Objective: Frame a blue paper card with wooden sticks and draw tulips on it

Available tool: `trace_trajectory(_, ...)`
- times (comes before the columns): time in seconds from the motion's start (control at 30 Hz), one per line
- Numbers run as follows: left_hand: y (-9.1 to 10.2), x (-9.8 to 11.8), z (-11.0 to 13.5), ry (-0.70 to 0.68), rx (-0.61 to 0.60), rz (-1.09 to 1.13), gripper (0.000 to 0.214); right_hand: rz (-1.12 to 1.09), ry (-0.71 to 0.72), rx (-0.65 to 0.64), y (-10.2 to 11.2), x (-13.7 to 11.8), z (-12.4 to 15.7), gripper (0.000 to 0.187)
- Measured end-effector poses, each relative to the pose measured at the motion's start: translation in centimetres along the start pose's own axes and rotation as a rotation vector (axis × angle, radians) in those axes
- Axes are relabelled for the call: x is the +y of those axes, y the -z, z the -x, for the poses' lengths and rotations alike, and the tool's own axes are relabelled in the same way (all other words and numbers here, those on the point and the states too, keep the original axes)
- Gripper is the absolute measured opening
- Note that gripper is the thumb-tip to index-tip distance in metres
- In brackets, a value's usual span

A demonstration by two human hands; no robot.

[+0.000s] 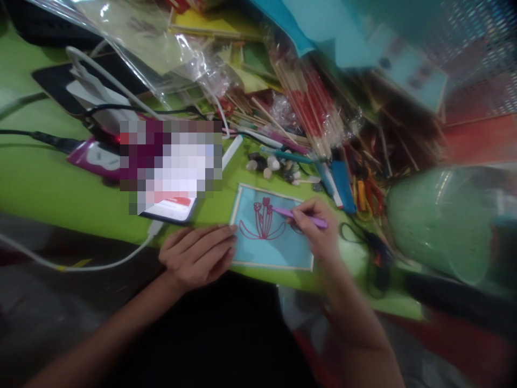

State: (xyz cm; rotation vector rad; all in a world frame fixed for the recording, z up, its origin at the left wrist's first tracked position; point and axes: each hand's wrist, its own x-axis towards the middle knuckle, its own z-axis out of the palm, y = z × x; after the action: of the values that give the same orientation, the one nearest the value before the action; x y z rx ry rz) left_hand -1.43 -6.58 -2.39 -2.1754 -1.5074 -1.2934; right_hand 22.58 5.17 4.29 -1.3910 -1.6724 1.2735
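A light-blue card with a pale border lies on the green tabletop in front of me. Drawn on it in dark red are three flowers on stems, with two long curved leaves at the base. My right hand pinches a purple marker, its tip at the right-hand flower. My left hand rests at the card's left edge, fingers stretched out and close together, fingertips touching the border. Part of that hand's underside is hidden.
A lit phone, partly pixelated, lies to the left, with a charging cable and a purple power strip. Pebbles, pens and bundled sticks crowd behind the card. Scissors and a green translucent container are at right.
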Motion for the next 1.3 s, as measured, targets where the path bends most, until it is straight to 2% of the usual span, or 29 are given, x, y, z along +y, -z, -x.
trace_trajectory(0.27,-0.01,-0.07,0.09,-0.002,0.000,-0.012,0.012,-0.027,0.005,0.000,0.07,0.12,0.11,0.013)
trace_trajectory(1.3,0.05,-0.01,-0.18,-0.007,0.002,0.005,0.009,-0.045,0.017,-0.010,0.16,0.28,-0.02,0.016)
